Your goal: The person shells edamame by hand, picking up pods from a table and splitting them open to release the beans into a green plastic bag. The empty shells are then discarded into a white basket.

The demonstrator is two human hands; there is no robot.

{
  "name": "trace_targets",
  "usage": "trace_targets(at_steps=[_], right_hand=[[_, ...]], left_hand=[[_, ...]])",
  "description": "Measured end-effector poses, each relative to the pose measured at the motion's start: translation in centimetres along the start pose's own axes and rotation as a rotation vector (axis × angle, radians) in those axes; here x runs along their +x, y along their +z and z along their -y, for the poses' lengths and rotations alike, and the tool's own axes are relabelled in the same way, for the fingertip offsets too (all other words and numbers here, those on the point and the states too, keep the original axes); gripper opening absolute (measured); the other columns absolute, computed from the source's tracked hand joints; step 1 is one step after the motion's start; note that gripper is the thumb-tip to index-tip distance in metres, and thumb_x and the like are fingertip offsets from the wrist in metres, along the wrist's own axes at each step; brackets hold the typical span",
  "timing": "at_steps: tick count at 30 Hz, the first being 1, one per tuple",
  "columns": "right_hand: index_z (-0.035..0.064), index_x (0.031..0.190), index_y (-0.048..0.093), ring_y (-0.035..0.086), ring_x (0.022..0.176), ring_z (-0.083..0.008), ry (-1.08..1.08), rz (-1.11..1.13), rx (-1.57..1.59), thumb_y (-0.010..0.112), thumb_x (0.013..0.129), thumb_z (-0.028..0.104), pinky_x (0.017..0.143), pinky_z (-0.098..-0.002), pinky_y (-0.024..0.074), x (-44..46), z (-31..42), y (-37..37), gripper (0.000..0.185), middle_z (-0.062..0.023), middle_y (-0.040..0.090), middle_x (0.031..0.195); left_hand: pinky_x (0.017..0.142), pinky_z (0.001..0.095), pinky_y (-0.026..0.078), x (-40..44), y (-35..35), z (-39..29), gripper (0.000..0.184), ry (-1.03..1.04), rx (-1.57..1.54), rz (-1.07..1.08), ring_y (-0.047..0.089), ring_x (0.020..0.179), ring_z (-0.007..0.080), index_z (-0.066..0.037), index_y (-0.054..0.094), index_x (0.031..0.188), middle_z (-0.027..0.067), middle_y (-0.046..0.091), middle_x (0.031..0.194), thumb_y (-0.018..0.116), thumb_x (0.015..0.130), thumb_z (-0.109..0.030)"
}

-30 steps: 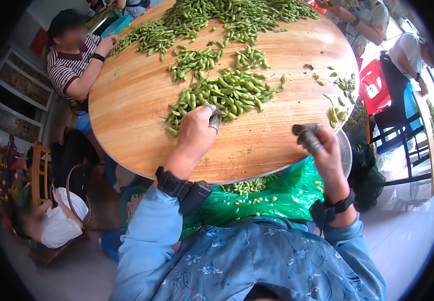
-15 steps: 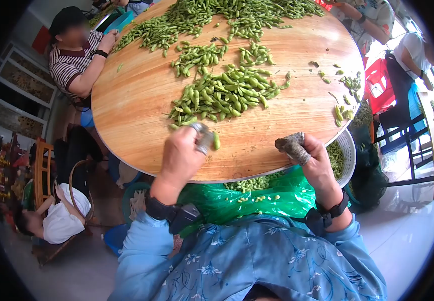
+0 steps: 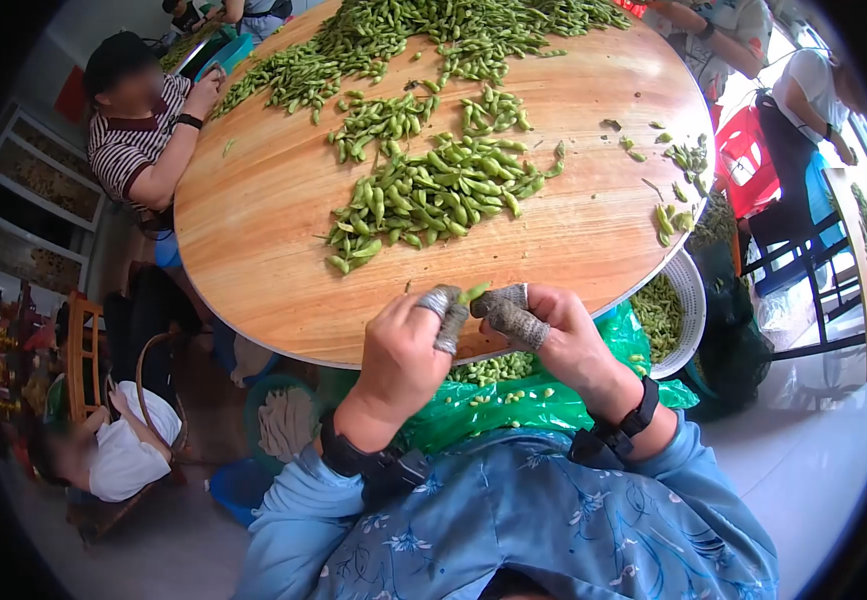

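Note:
My left hand [image 3: 403, 350] pinches a green edamame pod [image 3: 473, 292] over the near edge of the round wooden table [image 3: 273, 270]. Grey wrapping covers its thumb and forefinger. My right hand [image 3: 568, 345], also with wrapped thumb and finger, is closed at the pod's other end, the tips mostly hiding it. Beyond my hands lies a pile of edamame pods [image 3: 433, 195]. Under the table edge, shelled beans [image 3: 498, 370] rest on a green plastic sheet [image 3: 498, 412] across my lap.
A white basket [image 3: 691, 320] of green pods stands at the right below the table edge. More pods [image 3: 373, 45] cover the table's far side. A person in a striped shirt [image 3: 138, 150] sits at the left; others are around the room. Blue tub [image 3: 236, 488] sits on the floor.
My left hand has carried a pod from the pile toward me and to the right. My right hand has moved left to meet it, and both now close at the pod.

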State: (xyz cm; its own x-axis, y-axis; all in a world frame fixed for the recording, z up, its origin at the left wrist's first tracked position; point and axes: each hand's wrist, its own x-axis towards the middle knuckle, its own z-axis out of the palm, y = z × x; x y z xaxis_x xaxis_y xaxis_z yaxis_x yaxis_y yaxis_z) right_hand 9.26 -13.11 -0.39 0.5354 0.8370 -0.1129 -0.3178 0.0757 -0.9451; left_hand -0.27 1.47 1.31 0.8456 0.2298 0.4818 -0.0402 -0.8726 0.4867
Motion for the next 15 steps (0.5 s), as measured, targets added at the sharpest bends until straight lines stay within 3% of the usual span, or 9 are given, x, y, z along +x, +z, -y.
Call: trace_targets(at_steps=[7,15], right_hand=[[-0.0027,0.091,0.055,0.053,0.081,-0.0092,-0.013,0.016,0.216,0.055,0.083,0.015,0.076,-0.0242,0.0436,-0.2,-0.1,0.5,0.020,-0.0040,0.058,0.085],[-0.0020,0.088,0.055,0.055,0.076,-0.0098,-0.067,-0.010,0.176,0.056,0.082,0.013,0.071,-0.0251,0.0455,0.0,-0.7,0.4,0.016,-0.0037,0.058,0.081]], left_hand=[[0.060,0.0364,0.046,-0.5,0.1,-1.4,0.019,0.140,0.113,-0.008,0.056,0.067,0.0320,0.003,0.056,0.082,0.0157,0.057,0.075,0.061,0.064,0.000],[0.059,0.0374,0.045,-0.6,0.1,-1.9,0.024,0.156,0.119,0.042,0.054,0.067,0.0328,0.004,0.054,0.084,0.0167,0.056,0.076,0.058,0.060,0.003]])
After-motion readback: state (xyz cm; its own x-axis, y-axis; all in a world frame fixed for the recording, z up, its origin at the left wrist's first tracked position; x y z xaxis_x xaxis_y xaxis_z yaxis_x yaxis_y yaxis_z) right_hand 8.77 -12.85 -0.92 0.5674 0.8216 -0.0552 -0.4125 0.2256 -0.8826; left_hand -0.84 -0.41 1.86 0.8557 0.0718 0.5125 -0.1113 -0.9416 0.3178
